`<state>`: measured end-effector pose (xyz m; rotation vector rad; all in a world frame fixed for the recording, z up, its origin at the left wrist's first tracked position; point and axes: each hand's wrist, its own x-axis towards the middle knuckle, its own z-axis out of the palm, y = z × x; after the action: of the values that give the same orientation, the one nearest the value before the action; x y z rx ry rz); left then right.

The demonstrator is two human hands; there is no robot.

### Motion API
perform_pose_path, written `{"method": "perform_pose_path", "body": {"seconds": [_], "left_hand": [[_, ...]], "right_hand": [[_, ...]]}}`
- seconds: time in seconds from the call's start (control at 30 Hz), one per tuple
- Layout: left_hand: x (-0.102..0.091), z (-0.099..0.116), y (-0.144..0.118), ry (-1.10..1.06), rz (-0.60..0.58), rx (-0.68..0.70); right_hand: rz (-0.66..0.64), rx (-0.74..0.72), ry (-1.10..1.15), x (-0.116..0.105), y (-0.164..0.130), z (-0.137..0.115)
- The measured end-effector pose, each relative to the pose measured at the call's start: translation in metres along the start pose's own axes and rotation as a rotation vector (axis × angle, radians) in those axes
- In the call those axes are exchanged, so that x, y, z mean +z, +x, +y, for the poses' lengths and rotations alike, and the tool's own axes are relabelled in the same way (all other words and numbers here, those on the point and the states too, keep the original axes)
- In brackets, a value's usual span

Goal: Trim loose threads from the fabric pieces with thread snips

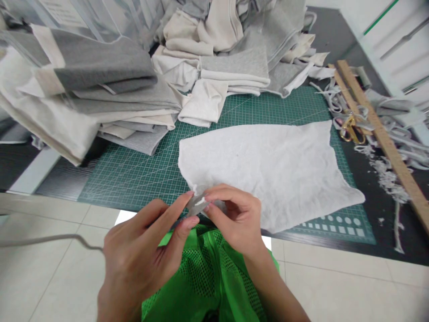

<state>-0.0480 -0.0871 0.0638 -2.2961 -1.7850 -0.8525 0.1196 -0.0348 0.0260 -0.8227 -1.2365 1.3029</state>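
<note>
A white-grey piece of fabric (264,165) lies flat on the green cutting mat (130,179), its near left corner lifted at the table's front edge. My left hand (147,250) pinches that corner between thumb and fingers. Close beside it, my right hand (236,214) is closed in a pinch on the same edge, thumb against fingertips. Small white frayed bits show on the edge between the two hands. The fingers hide part of the corner.
Folded grey and cream fabrics are piled at the left (110,67) and back (234,58). On the right lie gold-handled scissors (351,129), a long wooden ruler (385,138), fabric strips and white lint scraps (385,174). A grey cord (50,240) hangs at the lower left.
</note>
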Motion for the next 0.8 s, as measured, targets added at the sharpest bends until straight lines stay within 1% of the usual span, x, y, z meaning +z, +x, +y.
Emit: {"method": "perform_pose_path", "body": {"seconds": [0.4,0.67,0.8], "left_hand": [[-0.0003,0.0045,-0.0007,-0.042,0.017,-0.064],[0.0017,0.0043,-0.001,-0.043,0.012,-0.07],[0.0031,0.0032,-0.001,-0.043,0.027,-0.036]], "right_hand": [[0.008,0.009,-0.015,0.0013,0.0002,-0.0021],[0.014,-0.012,-0.016,0.001,0.0,-0.0013],[0.01,0.004,-0.025,0.0009,-0.0009,-0.0008]]}}
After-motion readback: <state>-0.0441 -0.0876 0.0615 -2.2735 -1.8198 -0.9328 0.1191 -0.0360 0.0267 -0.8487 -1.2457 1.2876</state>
